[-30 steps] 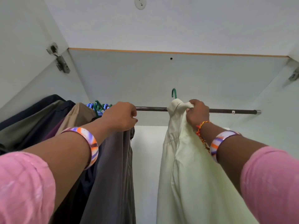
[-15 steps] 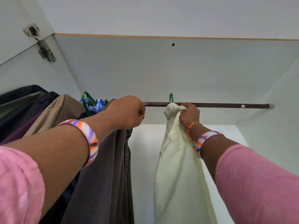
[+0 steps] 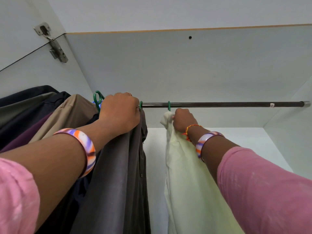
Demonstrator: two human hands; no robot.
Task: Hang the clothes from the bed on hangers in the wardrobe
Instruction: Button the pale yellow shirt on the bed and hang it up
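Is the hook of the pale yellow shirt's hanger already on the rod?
On: the green hook loops over the dark rod, shirt hanging below.

Pink sleeves (image 3: 263, 188), a swirled orange-purple-white bangle (image 3: 87, 149) on each wrist, red-orange thread (image 3: 190, 130) on the right.

The pale grey wardrobe (image 3: 236, 92) is seen from inside and below. Its top panel (image 3: 185, 65) spreads above both hands, with a thin wood-coloured edge strip (image 3: 185, 30) along its front and a small dark hole (image 3: 190, 37) high above the right hand (image 3: 183, 119). Beyond the strip lies the plain white room ceiling (image 3: 168, 10). Up and to the left of the left hand (image 3: 120, 112), a metal hinge (image 3: 54, 43) joins the open door (image 3: 16, 31) to the left side panel (image 3: 42, 73). A dark rail (image 3: 219, 104) runs rightward from the hands to the right side panel (image 3: 295, 119). Below the right hand, the back panel (image 3: 244, 137) looks brighter. The light is soft and even.
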